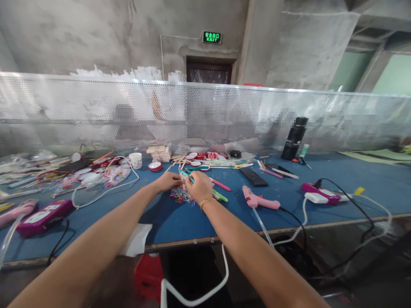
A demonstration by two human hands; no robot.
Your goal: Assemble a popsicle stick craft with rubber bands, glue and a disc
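My left hand [167, 181] and my right hand [199, 186] meet over the blue table [180, 222], fingers pinched together around thin pale sticks and a teal marker [187, 176]. A gold bracelet sits on my right wrist. Just below the hands lies a heap of coloured rubber bands [181, 197]. A green marker [219, 195] and a pink marker [221, 185] lie to the right of my right hand. What exactly each hand pinches is too small to make out.
A pink glue gun [258, 200] with a cable lies to the right, a black remote [253, 176] behind it. A purple power strip [42, 216] sits left, another [321, 193] right. A black bottle [294, 138], paper cup [136, 160], wooden sticks and a perforated screen [205, 115] stand at the back.
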